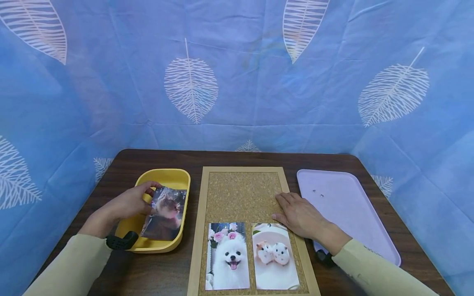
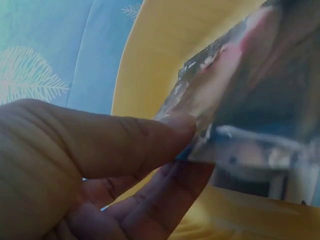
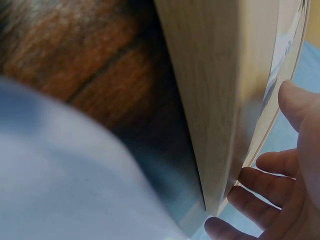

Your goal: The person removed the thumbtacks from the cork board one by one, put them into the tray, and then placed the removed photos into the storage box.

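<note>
My left hand (image 1: pixel 130 202) reaches into the yellow tray (image 1: pixel 163 249) and pinches the left edge of a dark photo print (image 1: pixel 169 211) with a pinkish animal on it. In the left wrist view, thumb and fingers meet on the glossy photo's (image 2: pixel 240 75) corner, and part of another picture (image 2: pixel 245 175) shows below it. My right hand (image 1: pixel 301 214) rests on the right side of the framed corkboard (image 1: pixel 242 193), fingers extended over the wooden frame (image 3: pixel 207 75). Low on the cork sit a white dog photo (image 1: pixel 230 263) and a photo of two hamsters (image 1: pixel 275 259), side by side.
Right of the board lies a lavender tray (image 1: pixel 344 205) with a few tiny dark pieces (image 1: pixel 321 195) on it. Everything stands on a dark wooden table (image 1: pixel 163 271). Behind and around it hangs a blue leaf-patterned cloth (image 1: pixel 244 90).
</note>
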Demonstrator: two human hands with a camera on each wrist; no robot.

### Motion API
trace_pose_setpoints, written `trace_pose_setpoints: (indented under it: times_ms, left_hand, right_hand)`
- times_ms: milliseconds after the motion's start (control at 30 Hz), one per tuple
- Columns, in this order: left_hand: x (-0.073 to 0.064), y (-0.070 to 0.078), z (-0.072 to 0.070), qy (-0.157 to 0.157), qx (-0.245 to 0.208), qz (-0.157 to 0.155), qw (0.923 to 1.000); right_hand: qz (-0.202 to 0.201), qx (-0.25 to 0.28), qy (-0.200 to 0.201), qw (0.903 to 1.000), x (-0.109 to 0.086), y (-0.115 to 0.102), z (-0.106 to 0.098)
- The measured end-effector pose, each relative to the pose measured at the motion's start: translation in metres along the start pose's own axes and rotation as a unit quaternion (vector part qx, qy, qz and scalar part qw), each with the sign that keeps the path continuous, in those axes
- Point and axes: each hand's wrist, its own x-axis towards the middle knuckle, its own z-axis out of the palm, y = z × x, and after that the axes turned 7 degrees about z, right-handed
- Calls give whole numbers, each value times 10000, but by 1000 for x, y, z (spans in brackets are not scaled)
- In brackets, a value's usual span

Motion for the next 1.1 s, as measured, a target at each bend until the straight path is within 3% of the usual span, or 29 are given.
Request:
trace_pose_setpoints:
  times_ms: [300, 700, 867, 1100]
  left_hand:
    - [-3, 6, -1, 317, 611, -243, 9973]
    - [-10, 28, 2, 1135, 712, -124, 9909]
    - [-23, 45, 6, 1432, 815, 183, 9862]
    - [-44, 76, 27, 1878, 995, 1011, 9719]
  right_hand:
    - [-3, -14, 12, 10000, -3, -2, 3]
    - [-19, -52, 148, 9999, -4, -1, 3]
    - [-13, 12, 133, 9999, -3, -1, 1]
    - [58, 59, 104, 9999, 1, -1, 0]
